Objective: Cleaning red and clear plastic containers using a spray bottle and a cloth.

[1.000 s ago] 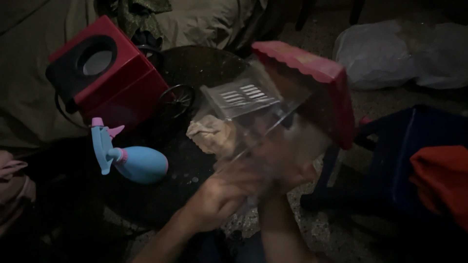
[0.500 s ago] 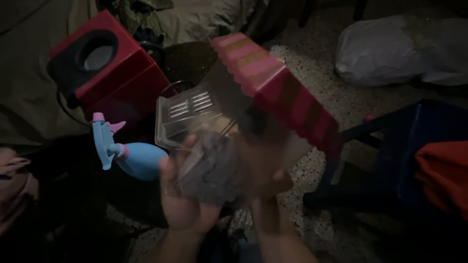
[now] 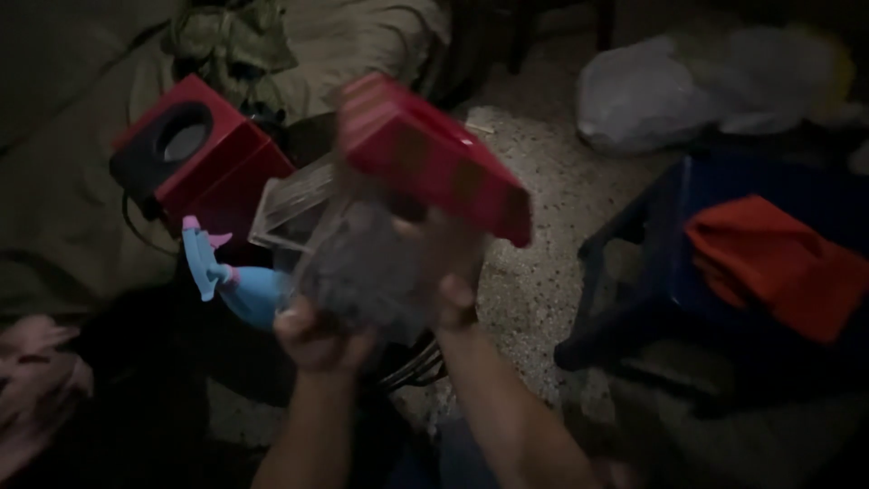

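I hold up a clear plastic box (image 3: 299, 195) with a red scalloped top (image 3: 434, 158), tilted in the air. My left hand (image 3: 317, 330) presses a crumpled grey cloth (image 3: 358, 267) against the clear side. My right hand (image 3: 450, 290) grips the box from below, under the red top. The picture is dim and blurred by motion.
A red base with a round black opening (image 3: 195, 149) stands at the left, a blue spray bottle with a pink nozzle (image 3: 231, 276) beside it. A blue stool (image 3: 688, 272) with an orange cloth (image 3: 778, 263) is at the right. White plastic bags (image 3: 670, 86) lie on the speckled floor.
The box has swung left and turned, its red top now facing me. My left hand and the cloth have stayed on the clear side. The view shifted, so the stool sits more in frame.
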